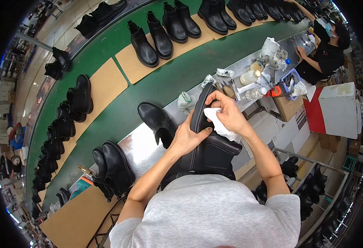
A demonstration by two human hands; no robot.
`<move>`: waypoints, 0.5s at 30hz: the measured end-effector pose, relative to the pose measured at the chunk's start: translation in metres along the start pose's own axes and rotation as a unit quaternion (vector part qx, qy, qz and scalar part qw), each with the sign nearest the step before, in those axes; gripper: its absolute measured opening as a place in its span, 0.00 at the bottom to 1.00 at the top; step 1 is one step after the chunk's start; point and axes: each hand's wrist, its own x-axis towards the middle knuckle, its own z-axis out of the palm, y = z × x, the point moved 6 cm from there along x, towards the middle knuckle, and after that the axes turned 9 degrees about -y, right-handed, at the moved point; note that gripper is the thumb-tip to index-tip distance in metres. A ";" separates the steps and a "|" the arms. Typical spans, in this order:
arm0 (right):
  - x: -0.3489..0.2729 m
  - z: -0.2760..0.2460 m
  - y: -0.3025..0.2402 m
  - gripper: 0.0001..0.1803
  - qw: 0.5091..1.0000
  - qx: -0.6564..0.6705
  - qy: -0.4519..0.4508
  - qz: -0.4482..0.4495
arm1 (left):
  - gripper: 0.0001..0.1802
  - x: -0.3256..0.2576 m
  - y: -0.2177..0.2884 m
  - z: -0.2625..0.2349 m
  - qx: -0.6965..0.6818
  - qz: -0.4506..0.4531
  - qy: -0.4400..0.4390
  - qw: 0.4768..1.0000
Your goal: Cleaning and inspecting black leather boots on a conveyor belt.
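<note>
A black leather boot (201,105) is in front of me, its toe pointing away and its sole edge turned to the left. Around its side my left hand (186,137) is closed, the thumb lying over the upper. My right hand (230,113) pinches a white cloth (217,120) against the boot's upper, on the side facing right. The cloth's loose end hangs below the fingers. Another black boot (153,115) lies on the metal bench just left of my hands. A crumpled white cloth (185,100) rests beyond the held boot.
A green conveyor (103,103) curves past the metal bench, carrying rows of black boots (144,44) on cardboard sheets. Bottles (251,77), brushes and a purple basket (291,78) crowd the bench at right. A person (328,51) sits beyond. A boot rack (313,173) stands lower right.
</note>
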 end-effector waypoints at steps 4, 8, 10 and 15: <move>-0.004 0.003 -0.015 0.18 1.000 -0.023 -0.018 -0.009 | 0.44 -0.001 0.003 0.000 0.001 -0.001 0.002 1.000; -0.001 0.001 -0.001 0.18 1.000 0.025 0.001 -0.012 | 0.44 -0.002 0.004 0.001 -0.004 -0.008 -0.001 1.000; -0.001 0.000 -0.004 0.18 0.999 0.025 0.003 -0.033 | 0.44 -0.003 0.008 0.001 -0.012 -0.001 -0.003 1.000; -0.005 -0.001 -0.010 0.18 1.000 -0.003 -0.011 0.005 | 0.43 -0.002 0.010 0.002 -0.006 0.005 -0.001 1.000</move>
